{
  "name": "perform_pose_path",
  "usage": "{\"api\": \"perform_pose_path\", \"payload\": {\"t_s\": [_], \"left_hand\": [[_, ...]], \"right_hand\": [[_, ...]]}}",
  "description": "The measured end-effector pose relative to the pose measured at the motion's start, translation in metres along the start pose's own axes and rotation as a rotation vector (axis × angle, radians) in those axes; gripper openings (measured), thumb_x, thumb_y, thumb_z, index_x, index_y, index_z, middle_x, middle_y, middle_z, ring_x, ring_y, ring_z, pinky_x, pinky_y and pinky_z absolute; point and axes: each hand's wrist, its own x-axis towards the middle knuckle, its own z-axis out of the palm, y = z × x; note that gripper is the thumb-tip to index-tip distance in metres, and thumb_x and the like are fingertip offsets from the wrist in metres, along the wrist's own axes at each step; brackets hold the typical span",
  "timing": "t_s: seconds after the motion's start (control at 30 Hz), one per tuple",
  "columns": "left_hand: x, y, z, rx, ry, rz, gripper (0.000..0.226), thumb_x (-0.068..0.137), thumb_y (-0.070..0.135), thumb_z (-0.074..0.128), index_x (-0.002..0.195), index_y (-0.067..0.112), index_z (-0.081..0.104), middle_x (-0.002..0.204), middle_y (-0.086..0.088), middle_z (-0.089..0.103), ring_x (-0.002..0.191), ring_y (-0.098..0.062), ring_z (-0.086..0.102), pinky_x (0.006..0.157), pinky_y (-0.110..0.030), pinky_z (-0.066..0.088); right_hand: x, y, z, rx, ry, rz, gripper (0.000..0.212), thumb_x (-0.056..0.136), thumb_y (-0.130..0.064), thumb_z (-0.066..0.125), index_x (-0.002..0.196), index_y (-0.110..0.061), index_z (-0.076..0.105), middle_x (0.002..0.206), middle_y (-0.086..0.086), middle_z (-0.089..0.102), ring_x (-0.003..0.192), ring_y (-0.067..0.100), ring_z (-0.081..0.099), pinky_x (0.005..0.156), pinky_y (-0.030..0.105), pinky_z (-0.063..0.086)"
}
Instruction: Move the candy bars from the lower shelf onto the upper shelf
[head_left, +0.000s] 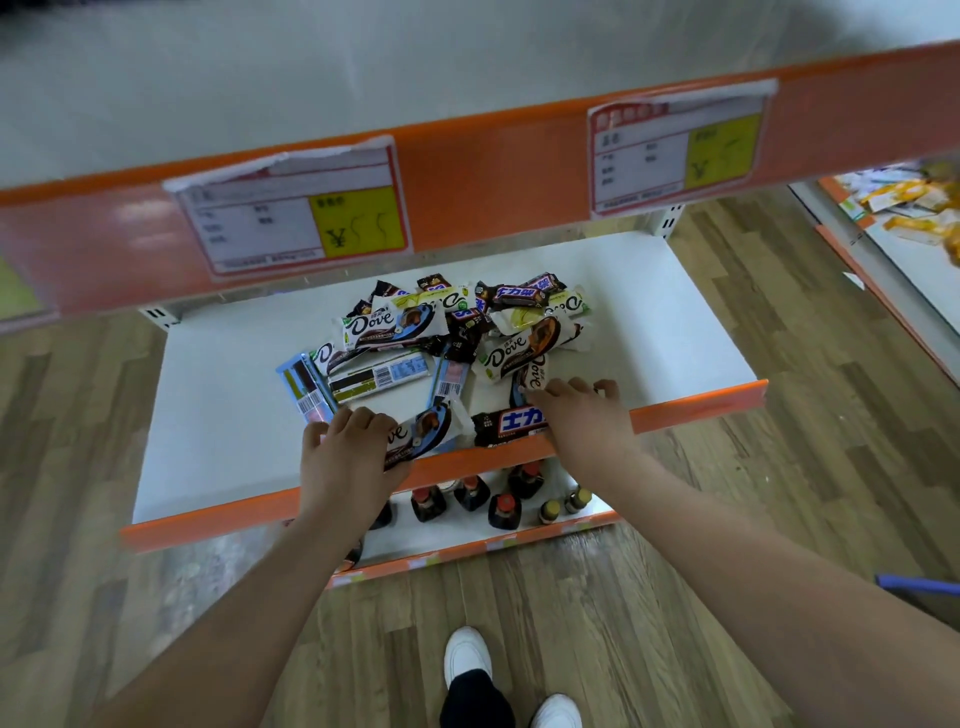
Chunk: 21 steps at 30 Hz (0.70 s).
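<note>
Head view: left hand (347, 451) grips one Dove bar (423, 428) (right hand (582, 410) on pile)

arms: two, bare from fingers back to the frame edge; no sleeves in view
left hand (349, 457): bare, no glove, ring or watch visible
right hand (582, 415): bare, no glove, ring or watch visible
fingers (605, 387): short nails, no polish that can be made out
trousers (475, 699): dark, black, one leg seen well below the fingers
shoes (466, 656): white, plain, rounded toes; a second white one beside it at the lower edge
</note>
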Motion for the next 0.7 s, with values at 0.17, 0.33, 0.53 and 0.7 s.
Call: {"api": "perform_pose_path", "payload": {"t_s": [0.17,0.33,0.53,0.7], "left_hand": [[-0.019,-0.003,-0.032,0.070,0.020,0.009,0.036,0.069,0.038,0.077,0.097,0.018,0.067,0.093,-0.001,0.064,0.096,-0.026,0.057,0.083,-0.041,0.039],[-0.042,-0.002,-0.074,0.191,0.080,0.105,0.047,0.037,0.035,0.091,0.074,0.016,0.069,0.072,-0.002,0.063,0.069,-0.024,0.063,0.067,-0.038,0.047],[-0.070,0.002,-0.121,0.175,0.111,0.052,0.047,0.037,0.039,0.090,0.076,0.021,0.069,0.070,0.002,0.063,0.070,-0.021,0.063,0.070,-0.039,0.044],[-0.079,0.007,-0.168,0.148,0.170,0.113,0.053,0.034,0.046,0.089,0.078,0.023,0.070,0.073,0.006,0.064,0.071,-0.017,0.064,0.066,-0.039,0.049]], "right_hand": [[-0.027,-0.004,-0.015,-0.061,0.017,-0.015,0.047,0.089,-0.015,0.057,0.134,-0.023,0.045,0.123,0.000,0.055,0.115,0.025,0.050,0.098,0.038,0.032],[-0.053,-0.015,-0.046,-0.031,0.020,-0.036,0.043,0.090,-0.013,0.053,0.132,-0.022,0.045,0.134,0.000,0.049,0.122,0.024,0.044,0.102,0.042,0.029],[-0.075,-0.013,-0.096,-0.050,0.064,-0.071,0.044,0.092,-0.016,0.052,0.135,-0.025,0.044,0.134,-0.002,0.048,0.127,0.022,0.039,0.105,0.043,0.025],[-0.094,-0.008,-0.136,-0.045,0.232,-0.119,0.047,0.049,-0.023,0.089,0.092,-0.022,0.072,0.093,0.000,0.070,0.089,0.022,0.065,0.083,0.046,0.049]]}}
